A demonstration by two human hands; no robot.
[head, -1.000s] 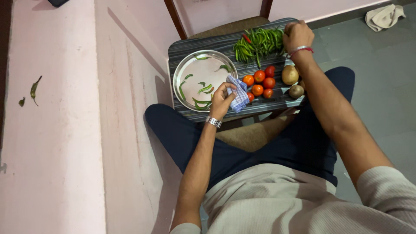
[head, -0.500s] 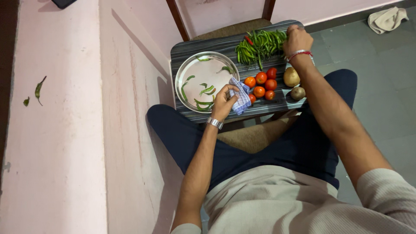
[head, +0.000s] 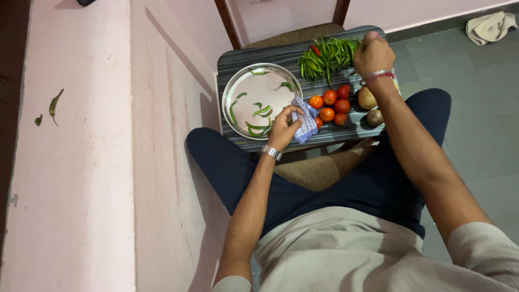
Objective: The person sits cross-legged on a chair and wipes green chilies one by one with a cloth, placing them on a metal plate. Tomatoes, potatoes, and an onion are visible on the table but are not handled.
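A small striped desk [head: 270, 57] is seen from above, set against a wooden chair [head: 292, 33] and close to a pink wall [head: 162, 108] on the left. A round steel plate [head: 231, 92] takes the desk's left half, with a few green chilli pieces [head: 260, 111] scattered in it. A heap of green chillies [head: 324, 54] lies along the far edge, one red chilli [head: 315, 50] among them. Tomatoes [head: 331, 105] are clustered between the plate and two potatoes [head: 367, 100] at the right edge. Two stray chilli bits [head: 54, 104] lie on the pink ledge, well apart. A crumpled cloth [head: 491, 26] is on the grey floor [head: 476, 108] at far right.

The left hand [head: 284, 127] is curled at the plate's near rim, grip closed on a checked blue-and-white cloth [head: 307, 120] that touches the nearest tomatoes. A metal watch is worn at the wrist; the forearm runs straight back over the lap.

The right hand [head: 372, 53] is at the heap's right end, fingers bunched on the chillies — whether one is pinched cannot be told (knuckles hide the tips). A red thread band is at the wrist, which passes over the potatoes.

Open desk is scarce — only a strip along the near edge. Free room lies over the floor to the right.
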